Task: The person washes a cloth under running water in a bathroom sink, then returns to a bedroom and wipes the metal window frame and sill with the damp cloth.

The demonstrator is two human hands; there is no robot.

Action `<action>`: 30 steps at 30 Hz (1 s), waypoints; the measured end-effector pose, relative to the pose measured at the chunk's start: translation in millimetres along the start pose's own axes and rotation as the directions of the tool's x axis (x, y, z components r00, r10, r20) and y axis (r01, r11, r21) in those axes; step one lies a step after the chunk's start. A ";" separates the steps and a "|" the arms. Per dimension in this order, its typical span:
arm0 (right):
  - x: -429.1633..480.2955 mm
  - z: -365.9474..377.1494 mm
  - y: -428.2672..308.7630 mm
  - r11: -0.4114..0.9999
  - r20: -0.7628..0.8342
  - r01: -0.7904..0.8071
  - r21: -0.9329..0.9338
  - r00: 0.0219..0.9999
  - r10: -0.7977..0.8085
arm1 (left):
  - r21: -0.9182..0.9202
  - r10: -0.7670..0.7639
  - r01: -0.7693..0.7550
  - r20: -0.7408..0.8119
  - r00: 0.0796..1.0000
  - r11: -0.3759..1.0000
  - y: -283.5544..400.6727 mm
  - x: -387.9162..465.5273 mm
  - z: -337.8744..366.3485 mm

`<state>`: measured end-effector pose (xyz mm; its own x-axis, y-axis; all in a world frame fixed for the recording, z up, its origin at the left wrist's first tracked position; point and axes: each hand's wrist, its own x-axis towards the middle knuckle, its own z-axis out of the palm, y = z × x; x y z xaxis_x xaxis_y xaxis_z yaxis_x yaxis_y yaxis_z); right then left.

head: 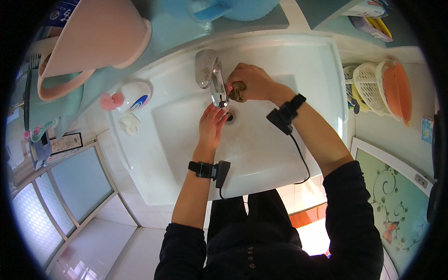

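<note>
In the head view, a white ceramic sink basin (259, 147) lies before me, with a chrome faucet (217, 84) at its back edge. Just right of the spout, my right hand (252, 82) grips a brownish, wrinkled cloth or sponge-like item (238, 91). My left hand (211, 124) is under the spout's tip with its fingers extended, near the drain hole (229, 116), and nothing shows in it. Whether water is running cannot be told. Both wrists wear black straps with small devices and cables.
A white pump bottle with a pink top (134, 97) stands on the sink's left ledge beside a crumpled whitish item (128, 123). A large pink pitcher (101, 35) and a blue container (245, 8) rest on the shelf above. Plastic baskets (371, 85) hang at right.
</note>
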<state>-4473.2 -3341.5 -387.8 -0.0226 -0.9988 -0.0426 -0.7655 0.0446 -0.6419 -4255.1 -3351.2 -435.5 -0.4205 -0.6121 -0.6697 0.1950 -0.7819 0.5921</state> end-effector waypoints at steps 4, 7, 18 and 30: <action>8.7 5.5 6.2 0.996 -0.413 0.075 -0.049 0.906 -0.089 | 0.028 -0.017 0.017 -0.005 1.000 0.999 1.2 -0.3 0.1; 21.7 14.8 9.9 0.967 -0.347 0.046 -0.249 0.929 -0.133 | 0.022 -0.033 0.033 0.023 0.999 0.999 -0.8 -1.7 2.7; -47.0 -56.4 71.3 0.905 -0.564 -0.397 -0.155 0.788 0.249 | 0.022 -0.050 0.049 0.078 0.996 0.999 -2.2 -3.8 1.0; -2.3 6.2 9.5 0.957 -0.283 -0.076 -0.280 0.959 -0.006 | 0.003 -0.043 0.043 0.026 0.999 0.999 -3.9 0.9 6.5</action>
<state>-4476.4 -3338.7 -398.5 -0.1989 -0.9634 0.1800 -0.9107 0.1139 -0.3970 -4262.1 -3347.9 -435.6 -0.4517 -0.5745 -0.6826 0.1740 -0.8071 0.5642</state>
